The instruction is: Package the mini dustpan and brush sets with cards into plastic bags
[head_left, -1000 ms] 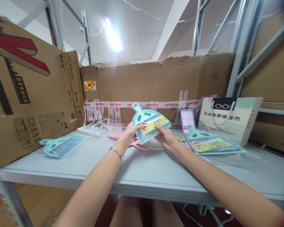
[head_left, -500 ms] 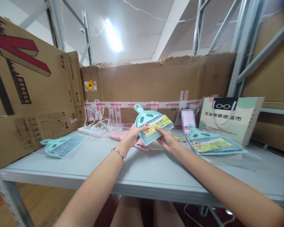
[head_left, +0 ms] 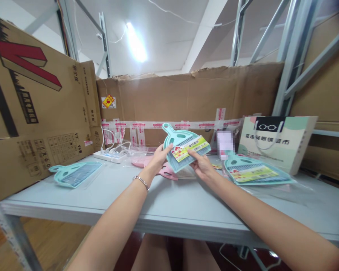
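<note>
Both my hands hold a teal dustpan above the table, with a brush nested in it and a yellow-green label across the front. My left hand grips its left edge, thumb on the front. My right hand pinches the lower right edge near the label. Behind and below lies a pink dustpan and brush, partly hidden by my hands. Another teal dustpan with brush lies at the left, without a label showing. At the right lies a labelled teal dustpan set on clear plastic wrapping.
A white power strip with plugged cords lies at the back left. Large cardboard boxes stand behind and at the left. A paper bag stands at the back right. The grey table ends close to me.
The held dustpan has shifted slightly right and its label now faces me more openly. My left thumb has moved off the label to the dustpan's left edge.
</note>
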The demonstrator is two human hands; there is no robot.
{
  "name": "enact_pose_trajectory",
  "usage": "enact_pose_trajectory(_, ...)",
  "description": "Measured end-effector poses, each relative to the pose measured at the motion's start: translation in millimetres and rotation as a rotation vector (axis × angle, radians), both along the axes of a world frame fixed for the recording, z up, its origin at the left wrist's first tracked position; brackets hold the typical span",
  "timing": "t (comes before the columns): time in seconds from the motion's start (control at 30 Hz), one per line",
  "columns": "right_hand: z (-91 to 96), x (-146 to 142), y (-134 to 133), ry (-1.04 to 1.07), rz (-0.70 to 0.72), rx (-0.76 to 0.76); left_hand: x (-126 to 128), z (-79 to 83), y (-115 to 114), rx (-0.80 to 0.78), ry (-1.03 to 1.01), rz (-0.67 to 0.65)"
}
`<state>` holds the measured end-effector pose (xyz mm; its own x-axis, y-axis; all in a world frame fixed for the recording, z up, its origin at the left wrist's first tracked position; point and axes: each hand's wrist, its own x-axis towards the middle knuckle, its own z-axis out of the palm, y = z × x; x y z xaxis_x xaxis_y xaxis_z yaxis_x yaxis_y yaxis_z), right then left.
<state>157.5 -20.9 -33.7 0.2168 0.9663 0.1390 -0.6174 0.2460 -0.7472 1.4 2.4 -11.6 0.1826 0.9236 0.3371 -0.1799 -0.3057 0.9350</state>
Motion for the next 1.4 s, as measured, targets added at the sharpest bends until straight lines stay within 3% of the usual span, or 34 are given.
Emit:
enact_pose_trajectory(0.1, 3.9, 8.6, 2.8, 0.054, -0.081, 0.015, -29.5, 2.1, 18.4, 0.137, 0.226, 0.546)
enact_pose_trajectory(0.17, 5.4, 14.5, 4.3, 0.088, -0.124, 0.006, -52.1, -0.3, 27.3, 0.143, 0.617, 0.840)
enact_pose_trajectory(0.2, 5.9, 16.7, 4.7, 0.102, -0.136, -0.002, -61.6, -2.8, 30.3, 0.111, 0.829, 0.912)
enact_pose_trajectory(0.3, 6.8, 18.7, 4.3, 0.117, -0.143, -0.018, -77.8, -12.3, 34.5, -0.076, 1.228, 0.802)
enact_pose_trajectory(0.4, 7.4, 16.1, 3.1, 0.102, -0.135, -0.020, -78.3, -14.7, 34.4, -0.139, 1.319, 0.728)
enact_pose_trajectory(0.5, 7.5, 14.0, 2.8, 0.080, -0.125, -0.019, -73.4, -6.0, 30.8, -0.078, 1.306, 0.778)
enact_pose_trajectory(0.57, 7.6, 14.7, 3.3, 0.071, -0.125, -0.010, -70.7, 3.3, 25.4, 0.051, 1.285, 0.776)
enact_pose_trajectory(0.63, 8.3, 16.8, 3.9, 0.082, -0.136, 0.005, -69.9, 13.0, 17.4, 0.229, 1.261, 0.745)
enact_pose_trajectory(0.7, 9.7, 19.7, 4.1, 0.101, -0.152, 0.013, -71.5, 21.7, 7.6, 0.306, 1.294, 0.679)
enact_pose_trajectory(0.83, 12.4, 23.1, 2.9, 0.109, -0.173, 0.004, -78.5, 33.9, -8.9, -0.042, 1.538, 0.438)
enact_pose_trajectory(0.9, 12.4, 22.2, 2.1, 0.106, -0.164, 0.000, -78.3, 34.8, -11.9, -0.102, 1.528, 0.498)
enact_pose_trajectory(1.03, 10.2, 17.2, 1.5, 0.072, -0.132, 0.001, -60.9, 20.3, -6.0, 0.209, 1.347, 0.764)
enact_pose_trajectory(1.1, 8.9, 15.4, 1.7, 0.041, -0.112, 0.002, -48.4, 8.3, 1.0, 0.287, 1.336, 0.736)
enact_pose_trajectory(1.2, 7.6, 15.8, 2.1, -0.007, -0.074, -0.019, -38.3, -4.1, 12.2, 0.207, 1.444, 0.670)
enact_pose_trajectory(1.27, 7.5, 18.1, 1.9, -0.066, -0.022, -0.047, -40.6, -4.9, 17.1, 0.190, 1.475, 0.717)
enact_pose_trajectory(1.4, 6.9, 23.2, 0.2, -0.225, 0.120, -0.107, -55.9, 4.8, 16.4, 0.291, 1.321, 0.962)
